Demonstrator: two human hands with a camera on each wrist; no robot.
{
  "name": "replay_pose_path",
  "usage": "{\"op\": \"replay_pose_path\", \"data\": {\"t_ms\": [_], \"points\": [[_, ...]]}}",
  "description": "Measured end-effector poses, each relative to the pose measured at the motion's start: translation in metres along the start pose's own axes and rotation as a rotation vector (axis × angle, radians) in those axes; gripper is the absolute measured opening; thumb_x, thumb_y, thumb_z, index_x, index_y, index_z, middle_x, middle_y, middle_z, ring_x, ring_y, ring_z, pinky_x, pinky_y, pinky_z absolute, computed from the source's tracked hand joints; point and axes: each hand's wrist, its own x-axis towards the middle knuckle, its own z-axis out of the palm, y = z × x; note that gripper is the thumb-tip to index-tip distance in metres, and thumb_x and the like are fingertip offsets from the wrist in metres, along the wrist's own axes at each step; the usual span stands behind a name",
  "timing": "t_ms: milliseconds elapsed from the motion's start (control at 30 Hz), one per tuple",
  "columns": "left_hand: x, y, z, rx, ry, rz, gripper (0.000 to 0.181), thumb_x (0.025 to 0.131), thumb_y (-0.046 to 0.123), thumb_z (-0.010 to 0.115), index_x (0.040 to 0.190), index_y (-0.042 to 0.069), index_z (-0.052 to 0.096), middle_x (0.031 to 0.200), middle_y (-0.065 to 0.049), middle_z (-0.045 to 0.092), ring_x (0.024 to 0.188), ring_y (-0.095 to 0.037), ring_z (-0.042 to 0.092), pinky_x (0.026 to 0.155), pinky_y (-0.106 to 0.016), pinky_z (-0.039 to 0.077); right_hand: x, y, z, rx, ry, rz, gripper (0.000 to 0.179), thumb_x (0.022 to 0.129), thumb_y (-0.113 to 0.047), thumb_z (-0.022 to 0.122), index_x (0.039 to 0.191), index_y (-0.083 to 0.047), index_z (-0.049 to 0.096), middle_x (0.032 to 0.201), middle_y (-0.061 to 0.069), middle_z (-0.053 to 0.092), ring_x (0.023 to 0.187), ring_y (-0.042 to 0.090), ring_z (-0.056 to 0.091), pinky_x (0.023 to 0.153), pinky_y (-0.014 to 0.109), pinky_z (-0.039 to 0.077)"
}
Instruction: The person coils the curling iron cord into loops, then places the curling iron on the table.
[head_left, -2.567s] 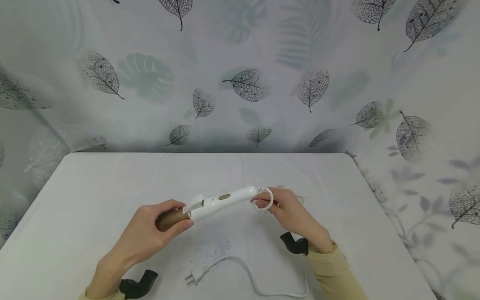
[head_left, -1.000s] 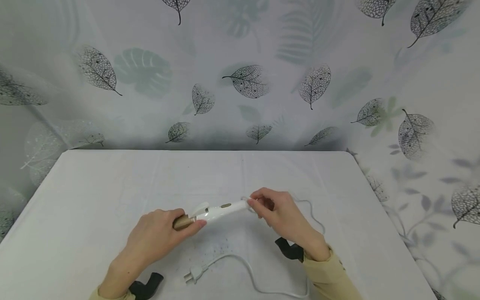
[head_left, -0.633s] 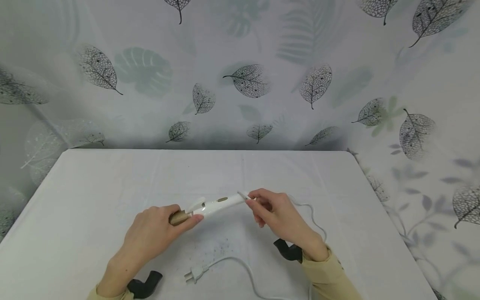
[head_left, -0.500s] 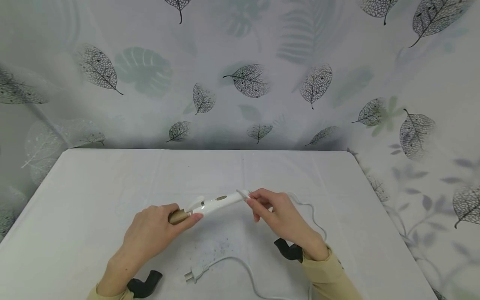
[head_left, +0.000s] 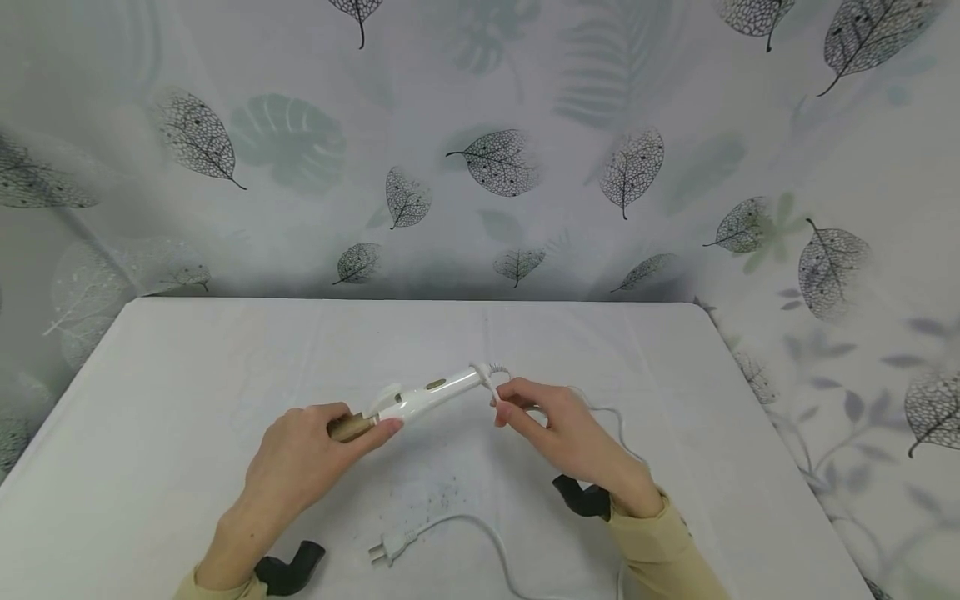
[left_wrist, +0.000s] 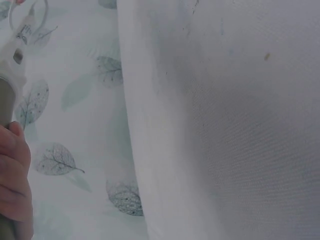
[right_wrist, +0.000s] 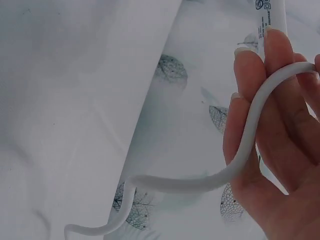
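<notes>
Iron (head_left: 423, 403) just shifted toward far edge of table (head_left: 247, 358); winding seems underway. Left hand (head_left: 296, 458) grips iron; right hand (head_left: 566, 425) pinches cord (right_wrist: 185, 184).

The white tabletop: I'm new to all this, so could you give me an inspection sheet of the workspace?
Surface: white tabletop with dark specks near the two-pin plug; whether stain or dirt, cannot tell.
Job's things: a white curling iron with a brown barrel.
Clutter: nothing seen.
Grippers: bare hands; the left hand grips the barrel, the right hand pinches the cord.
Cables: the cord runs from the handle's end past the right hand; its plug lies unplugged.
Surroundings: leaf-printed covering behind the table.
</notes>
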Motion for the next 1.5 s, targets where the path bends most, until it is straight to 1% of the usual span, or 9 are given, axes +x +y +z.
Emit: {"op": "replay_pose_path", "data": {"t_ms": [100,167,400,567,800,933,1067,1300,1500], "points": [[0.000,0.000,-0.001,-0.010,0.008,-0.015,0.068,0.078,0.081,0.059,0.067,0.015,0.051,0.058,0.005,0.032,0.051,-0.013,0.035,0.048,-0.028,0.028,0.000,0.001,0.001,0.011,-0.022,-0.035,0.011,0.103,-0.015,0.058,0.107,-0.016,0.067,0.096,-0.006,0.070,0.089,0.009,0.065,0.076,0.028,0.051],[0.000,0.000,-0.002,-0.017,0.020,-0.021,0.068,0.079,0.081,0.059,0.066,0.015,0.050,0.058,0.005,0.031,0.051,-0.013,0.035,0.048,-0.028,0.028,0.001,0.002,0.002,0.018,-0.026,-0.045,0.010,0.102,-0.014,0.058,0.107,-0.016,0.067,0.096,-0.007,0.069,0.088,0.008,0.063,0.074,0.028,0.052],[0.000,-0.002,-0.004,-0.017,0.068,0.010,0.065,0.082,0.076,0.062,0.066,0.014,0.049,0.057,0.005,0.030,0.049,-0.012,0.033,0.046,-0.028,0.028,0.002,0.002,0.003,0.041,-0.021,-0.051,0.014,0.102,-0.009,0.056,0.106,-0.012,0.070,0.095,-0.006,0.069,0.086,0.010,0.064,0.074,0.027,0.054],[0.000,-0.002,-0.005,-0.028,0.088,0.021,0.064,0.082,0.074,0.063,0.065,0.014,0.048,0.057,0.005,0.030,0.049,-0.013,0.034,0.046,-0.027,0.028,0.002,0.003,0.003,0.053,-0.033,-0.008,0.016,0.102,-0.009,0.056,0.109,-0.010,0.071,0.098,-0.003,0.071,0.087,0.018,0.066,0.078,0.027,0.054],[0.000,-0.002,-0.005,-0.053,0.112,0.020,0.064,0.081,0.073,0.064,0.063,0.015,0.046,0.057,0.006,0.030,0.049,-0.012,0.033,0.046,-0.027,0.028,0.002,0.006,0.002,0.083,-0.075,0.061,0.019,0.105,-0.015,0.053,0.112,-0.011,0.071,0.099,-0.001,0.072,0.082,0.013,0.065,0.078,0.028,0.052],[-0.001,-0.002,-0.005,-0.051,0.103,0.015,0.065,0.080,0.075,0.064,0.063,0.016,0.046,0.057,0.007,0.027,0.050,-0.011,0.031,0.046,-0.027,0.026,0.002,0.007,0.003,0.103,-0.139,0.080,0.019,0.105,-0.016,0.054,0.112,-0.011,0.071,0.102,0.001,0.072,0.077,0.011,0.064,0.077,0.028,0.052],[-0.002,-0.003,-0.004,-0.053,0.091,0.031,0.064,0.079,0.075,0.066,0.062,0.017,0.045,0.057,0.009,0.024,0.051,-0.009,0.028,0.047,-0.026,0.025,0.002,0.006,0.004,0.085,-0.178,0.089,0.019,0.103,-0.013,0.056,0.115,-0.008,0.071,0.096,0.002,0.072,0.073,0.009,0.062,0.073,0.027,0.053],[-0.003,-0.003,-0.006,-0.057,0.057,0.054,0.062,0.079,0.073,0.067,0.062,0.018,0.045,0.058,0.009,0.024,0.052,-0.007,0.026,0.049,-0.025,0.023,0.001,0.011,0.000,0.069,-0.178,0.072,0.021,0.101,-0.008,0.058,0.117,-0.001,0.070,0.086,0.002,0.067,0.072,0.011,0.062,0.070,0.026,0.054],[-0.005,-0.003,-0.007,-0.059,0.025,0.080,0.055,0.078,0.071,0.070,0.065,0.020,0.054,0.058,0.008,0.029,0.053,-0.008,0.029,0.050,-0.025,0.024,0.001,0.016,-0.001,0.009,-0.165,0.049,0.017,0.101,-0.011,0.058,0.110,-0.005,0.072,0.080,0.000,0.064,0.073,0.007,0.057,0.069,0.028,0.052]]}}
